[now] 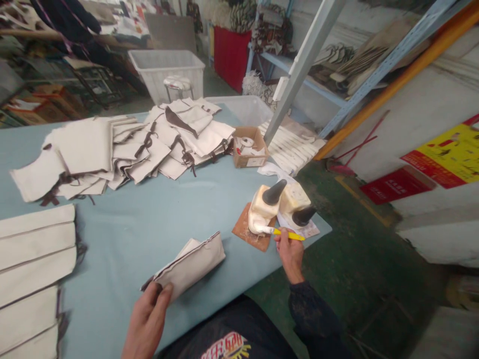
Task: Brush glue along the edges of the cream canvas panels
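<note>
At table edge (243, 290), left hand (147, 319) pinching canvas piece (190, 264); right hand (291, 254) gripping yellow brush (289, 234).

Blue metal shelving (299, 75), white wall (374, 124) with yellow poster (447, 154) right of it, green floor (337, 259) below it, red container (231, 57) left of it

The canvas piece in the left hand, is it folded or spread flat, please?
Folded: the canvas piece is doubled over, with layers showing along its dark-edged side, in the left hand.
</note>
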Demonstrator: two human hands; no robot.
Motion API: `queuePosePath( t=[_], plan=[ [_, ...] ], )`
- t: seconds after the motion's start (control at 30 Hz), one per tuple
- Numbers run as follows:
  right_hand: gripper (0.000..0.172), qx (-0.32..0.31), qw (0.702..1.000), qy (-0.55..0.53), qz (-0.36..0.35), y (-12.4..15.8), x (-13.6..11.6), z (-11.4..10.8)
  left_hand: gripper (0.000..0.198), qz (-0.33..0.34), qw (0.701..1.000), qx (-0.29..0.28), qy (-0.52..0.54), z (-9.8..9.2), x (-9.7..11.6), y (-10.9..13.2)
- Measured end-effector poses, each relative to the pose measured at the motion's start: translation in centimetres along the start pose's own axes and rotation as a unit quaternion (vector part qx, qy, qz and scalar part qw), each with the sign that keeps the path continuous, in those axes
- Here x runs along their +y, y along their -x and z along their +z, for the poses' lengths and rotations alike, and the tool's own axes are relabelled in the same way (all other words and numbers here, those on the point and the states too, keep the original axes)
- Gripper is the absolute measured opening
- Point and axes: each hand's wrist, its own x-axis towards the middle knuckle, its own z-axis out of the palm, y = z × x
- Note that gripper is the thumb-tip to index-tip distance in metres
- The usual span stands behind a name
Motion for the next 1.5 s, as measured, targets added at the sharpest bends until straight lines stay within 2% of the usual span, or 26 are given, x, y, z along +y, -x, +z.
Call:
queuePosePath(
  t=[0.13,0.23,0.4,0.5,0.67,0.73,0.83,0.9,0.97,1.07,1.17,1.33,1.5],
  plan=[
    [0.058,-0.048,0.996,0.028,-0.063,0.1,-0.3,-0.8,0.059,0.003,1.000,0.003,0.010,0.4,-0.4,0.2],
    [0.046,-0.111,0.985,0.046,-0.125,-0.1,-0.9,-1.3,0.056,0.002,1.000,0.006,0.018,0.7,-0.4,0.3],
    [0.024,-0.267,0.928,0.078,-0.247,-0.6,-2.1,-2.4,0.050,0.001,1.000,0.005,0.021,1.2,-0.1,0.4],
    [0.027,-0.325,0.896,0.101,-0.285,-0.6,-2.6,-3.7,0.051,0.000,1.000,0.005,0.021,1.5,0.0,0.5],
    [0.031,-0.363,0.861,0.148,-0.324,0.0,-3.1,-6.0,0.055,-0.007,1.000,0.017,0.017,1.6,0.5,0.5],
    [0.028,-0.373,0.879,0.108,-0.279,0.4,-3.1,-6.5,0.057,-0.003,1.000,0.023,0.015,1.5,0.6,0.5],
    [0.022,-0.326,0.936,-0.013,-0.135,0.8,-2.6,-6.2,0.058,0.005,1.000,0.025,0.006,1.3,0.8,0.5],
    [0.029,-0.268,0.959,-0.069,-0.061,1.0,-1.9,-5.1,0.057,0.007,1.000,0.021,0.003,1.1,0.9,0.5],
    [0.042,-0.226,0.969,-0.098,-0.022,1.0,-1.0,-3.7,0.055,0.010,1.000,0.019,0.004,0.9,1.1,0.6],
    [0.057,-0.177,0.973,-0.145,0.032,1.4,0.1,-2.0,0.049,0.014,1.000,0.011,0.015,0.6,1.2,0.7],
    [0.060,-0.125,0.973,-0.180,0.077,2.4,0.8,-2.2,0.045,0.013,1.000,0.001,0.022,0.3,1.2,0.8],
    [0.058,-0.063,0.960,-0.234,0.144,3.8,0.9,-3.6,0.040,0.011,1.000,0.004,0.028,-0.3,0.7,1.1],
    [0.038,-0.027,0.931,-0.300,0.206,2.2,0.3,-0.9,0.035,0.021,0.999,-0.009,0.041,-0.8,0.8,1.4]
  ],
)
